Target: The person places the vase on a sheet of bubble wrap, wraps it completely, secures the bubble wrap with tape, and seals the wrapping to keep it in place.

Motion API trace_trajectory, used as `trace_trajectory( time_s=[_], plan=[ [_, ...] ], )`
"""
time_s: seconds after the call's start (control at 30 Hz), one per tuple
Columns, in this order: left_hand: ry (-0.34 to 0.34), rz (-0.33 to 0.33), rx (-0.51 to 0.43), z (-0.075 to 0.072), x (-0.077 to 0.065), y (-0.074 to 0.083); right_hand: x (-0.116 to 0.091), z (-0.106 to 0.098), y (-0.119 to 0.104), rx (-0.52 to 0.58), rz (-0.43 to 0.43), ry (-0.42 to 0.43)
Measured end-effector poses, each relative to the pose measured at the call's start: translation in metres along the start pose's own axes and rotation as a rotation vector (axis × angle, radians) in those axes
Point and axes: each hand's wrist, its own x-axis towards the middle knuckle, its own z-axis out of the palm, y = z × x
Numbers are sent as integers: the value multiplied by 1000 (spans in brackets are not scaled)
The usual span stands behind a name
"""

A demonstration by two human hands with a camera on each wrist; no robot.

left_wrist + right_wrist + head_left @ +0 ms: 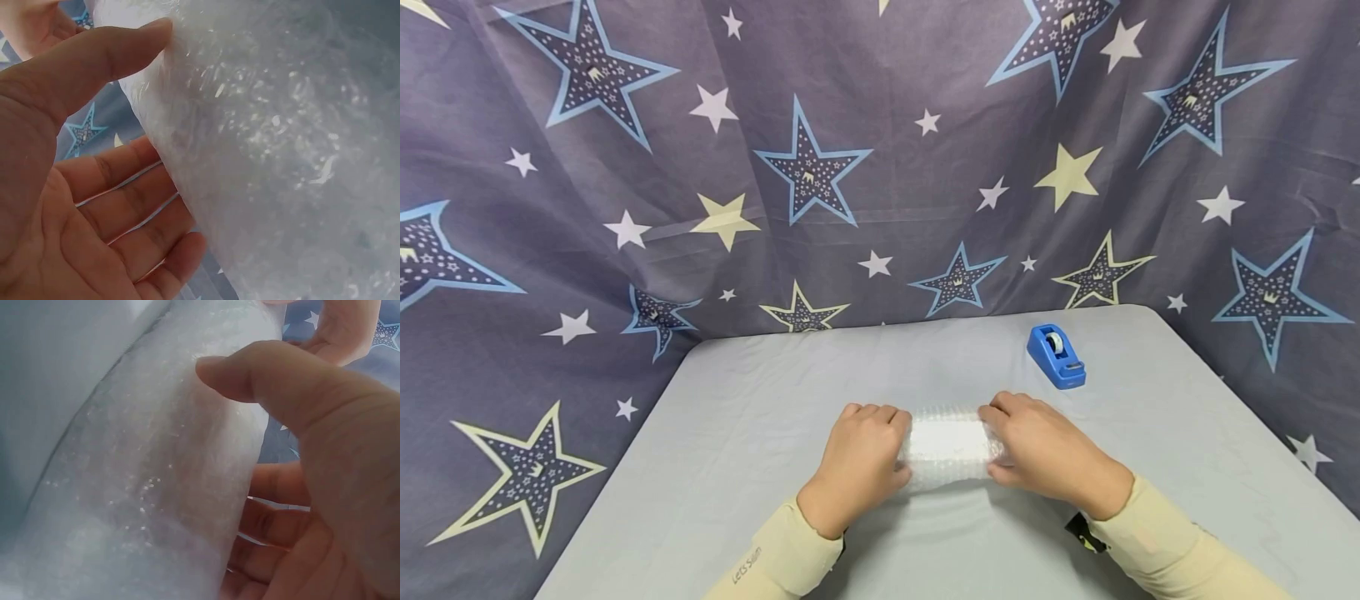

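Between my hands, a bundle of clear bubble wrap (947, 446) is held just above or on the table; I cannot tell which. A bright white area shows through its middle, but what is inside is hidden. My left hand (861, 454) grips the left end, with the thumb (134, 50) on the near face and the fingers curving behind the edge. At the other end my right hand (1045, 450) grips likewise, its thumb (234, 378) pressed on the plastic. Both wrist views show the wrap (275, 144) close up, shiny and rumpled.
A blue tape dispenser (1057, 358) with a roll of tape stands at the back right of the table, beyond my right hand. The table wears a pale grey cloth (760, 417). Dark star-patterned fabric (880, 208) hangs behind and along the sides.
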Motion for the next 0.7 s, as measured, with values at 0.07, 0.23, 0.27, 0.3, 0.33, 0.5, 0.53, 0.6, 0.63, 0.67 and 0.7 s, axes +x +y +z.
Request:
trace_trajectory(
  time_s=[0.07, 0.23, 0.27, 0.3, 0.33, 0.5, 0.53, 0.6, 0.63, 0.67, 0.7],
  plan=[
    [0, 0, -2, 0, 0, 0, -1, 0, 0, -10, -1, -7],
    [-2, 1, 8, 0, 0, 1, -1, -1, 0, -25, 0, -20],
    [-3, 2, 12, 1, 0, 2, 0, -1, -1, -27, -1, -20],
    [-2, 3, 16, 2, 0, 2, 0, -1, -1, -30, -1, -20],
    [-3, 4, 19, 2, 0, 2, 0, -1, -1, -31, 0, -20],
    [-11, -2, 30, 3, 0, 4, 0, 1, -1, -33, 5, -5],
    [-14, -4, 31, 3, 0, 4, 0, 1, -1, -33, 6, -1],
    [-18, -7, 35, 3, 1, 4, 1, 1, -2, -34, 7, 4],
    [-19, -8, 38, 3, 1, 5, 1, 1, -2, -35, 8, 5],
    [-20, -9, 39, 4, 1, 5, 1, 1, -2, -35, 8, 6],
    [-21, -11, 40, 4, 1, 5, 1, 1, -2, -36, 8, 8]
  ],
)
